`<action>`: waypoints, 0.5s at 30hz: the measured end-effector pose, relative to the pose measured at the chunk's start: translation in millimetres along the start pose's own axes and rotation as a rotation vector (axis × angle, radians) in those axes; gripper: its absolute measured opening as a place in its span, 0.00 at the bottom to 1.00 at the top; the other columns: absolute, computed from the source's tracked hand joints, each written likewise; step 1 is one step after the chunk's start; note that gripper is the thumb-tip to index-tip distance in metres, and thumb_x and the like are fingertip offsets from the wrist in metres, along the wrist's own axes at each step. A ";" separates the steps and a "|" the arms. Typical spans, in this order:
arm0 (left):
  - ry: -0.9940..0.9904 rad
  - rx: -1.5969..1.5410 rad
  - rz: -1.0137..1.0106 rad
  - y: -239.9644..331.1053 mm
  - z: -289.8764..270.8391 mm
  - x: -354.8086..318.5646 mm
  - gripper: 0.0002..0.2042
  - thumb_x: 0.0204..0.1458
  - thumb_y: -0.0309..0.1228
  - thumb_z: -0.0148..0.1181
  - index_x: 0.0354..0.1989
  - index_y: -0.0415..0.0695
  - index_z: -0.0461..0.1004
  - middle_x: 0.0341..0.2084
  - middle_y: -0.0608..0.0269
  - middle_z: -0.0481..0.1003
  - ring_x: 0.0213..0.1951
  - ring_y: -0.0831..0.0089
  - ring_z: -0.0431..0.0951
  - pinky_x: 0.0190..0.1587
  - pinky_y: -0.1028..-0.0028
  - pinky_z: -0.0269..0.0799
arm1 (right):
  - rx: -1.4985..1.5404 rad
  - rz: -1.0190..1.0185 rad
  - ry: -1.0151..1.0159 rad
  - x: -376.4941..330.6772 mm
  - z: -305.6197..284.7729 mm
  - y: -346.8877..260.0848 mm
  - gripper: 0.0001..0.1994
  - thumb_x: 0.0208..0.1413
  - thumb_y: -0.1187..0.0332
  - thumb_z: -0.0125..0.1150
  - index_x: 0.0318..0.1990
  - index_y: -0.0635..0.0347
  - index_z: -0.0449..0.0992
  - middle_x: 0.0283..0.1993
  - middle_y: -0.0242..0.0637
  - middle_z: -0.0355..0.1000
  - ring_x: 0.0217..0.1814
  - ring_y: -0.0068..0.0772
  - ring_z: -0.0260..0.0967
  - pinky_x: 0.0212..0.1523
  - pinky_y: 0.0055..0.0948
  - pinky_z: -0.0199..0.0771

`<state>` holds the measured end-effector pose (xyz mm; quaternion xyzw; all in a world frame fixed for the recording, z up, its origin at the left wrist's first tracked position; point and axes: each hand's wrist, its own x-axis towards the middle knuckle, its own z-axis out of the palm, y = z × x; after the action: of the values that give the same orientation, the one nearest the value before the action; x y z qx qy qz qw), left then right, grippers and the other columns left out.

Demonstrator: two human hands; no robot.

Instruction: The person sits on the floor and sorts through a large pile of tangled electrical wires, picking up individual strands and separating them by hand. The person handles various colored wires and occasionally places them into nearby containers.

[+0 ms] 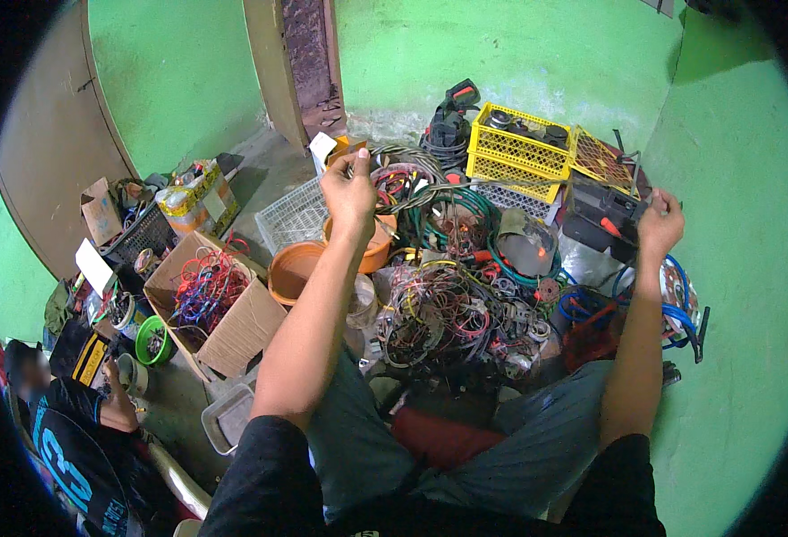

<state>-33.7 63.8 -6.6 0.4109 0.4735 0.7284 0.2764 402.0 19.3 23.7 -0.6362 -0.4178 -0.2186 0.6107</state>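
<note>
Cardboard box (pixel 231 338) on the left corrals a load of red and blue wires (pixel 208 291), probably so they don't mix with everything else. Next over, the left hand (pixel 349 192) is curled up and looks closed on a grey cable (pixel 510 183), which spans above the tangled wire heap (pixel 439 309), likely up there to avoid snags. Past the yellow crate (pixel 512 159), the right hand (pixel 660 224) pinches that same cable, seemingly to hold it straight.

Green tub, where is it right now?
Left side of the head view: the green tub sits immediately left of the cardboard box of red and blue wires, near a co-worker's hand.
</note>
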 end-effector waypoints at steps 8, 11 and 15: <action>-0.054 0.070 0.173 -18.4 21.0 -7.8 0.13 0.59 0.36 0.58 0.37 0.35 0.76 0.15 0.68 0.68 0.15 0.82 0.64 0.16 0.78 0.57 | 0.213 -0.449 -0.250 -55.5 36.2 -18.6 0.10 0.55 0.66 0.60 0.39 0.62 0.77 0.41 0.47 0.74 0.45 0.50 0.72 0.47 0.41 0.70; -0.075 0.004 0.080 -9.2 30.9 -22.1 0.12 0.58 0.32 0.59 0.37 0.33 0.77 0.22 0.63 0.74 0.25 0.78 0.70 0.29 0.76 0.65 | 0.336 -0.472 -0.538 -104.4 22.0 -101.6 0.12 0.55 0.63 0.62 0.38 0.64 0.76 0.41 0.47 0.73 0.43 0.52 0.72 0.45 0.41 0.71; -0.130 -0.130 0.028 -3.1 47.7 -39.2 0.11 0.58 0.30 0.59 0.36 0.31 0.77 0.26 0.61 0.77 0.29 0.77 0.72 0.35 0.76 0.68 | 0.333 -0.485 -0.783 -150.6 17.1 -145.6 0.20 0.54 0.59 0.64 0.44 0.67 0.68 0.42 0.53 0.72 0.43 0.57 0.72 0.42 0.47 0.72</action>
<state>27.4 56.1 -12.4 0.4452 0.4005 0.7331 0.3226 198.2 -18.0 -11.3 -0.4486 -0.7815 -0.0293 0.4326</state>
